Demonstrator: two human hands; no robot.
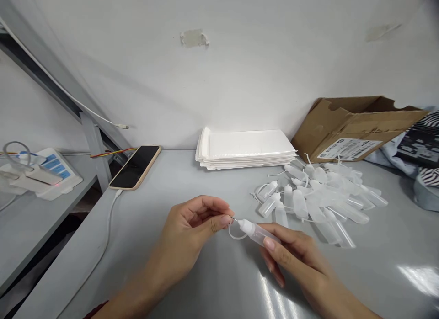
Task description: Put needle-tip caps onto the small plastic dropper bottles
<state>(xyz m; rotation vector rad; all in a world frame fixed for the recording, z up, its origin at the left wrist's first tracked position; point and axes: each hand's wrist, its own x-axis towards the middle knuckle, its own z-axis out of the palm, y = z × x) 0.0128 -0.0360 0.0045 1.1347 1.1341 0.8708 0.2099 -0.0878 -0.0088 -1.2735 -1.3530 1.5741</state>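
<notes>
My right hand [291, 255] holds a small translucent needle-tip squeeze bottle [262, 235] between thumb and fingers, tilted with its white top towards the left. A thin metal needle [234, 218] sticks out of that top. At the needle's end my left hand [200, 220] is closed in a pinch. A white strap [236, 237] loops from the bottle's neck up to the left fingertips, which hide the small cap at its end. To the right lies a loose pile of similar bottles [322, 191], several with straps showing.
White padded mailers [245, 147] are stacked against the wall. An open cardboard box [356, 127] stands behind the bottles, with cloth items [418, 145] beside it. A phone [135, 168] lies at the left with a white cable [108, 236] running forward. Farther left is a power strip [51, 168].
</notes>
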